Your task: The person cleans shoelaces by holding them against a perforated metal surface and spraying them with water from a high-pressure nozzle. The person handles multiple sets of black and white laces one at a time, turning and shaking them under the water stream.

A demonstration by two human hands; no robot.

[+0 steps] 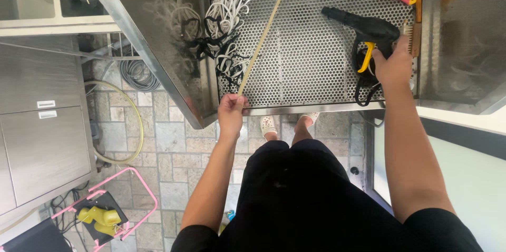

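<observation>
We are pinching a thin tan rod [265, 33] in our left hand [231, 113] at the perforated steel tray's [305, 57] near edge; our right hand [394, 65] is gripping the black spray gun [363, 30] farther on, beside tangled cords [224, 25].

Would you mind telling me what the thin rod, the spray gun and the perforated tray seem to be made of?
Rod: pale tan, matte, probably wood or bamboo. Spray gun: matte black body with a yellow trigger, likely plastic. Tray: shiny grey sheet with punched round holes, apparently stainless steel.
</observation>
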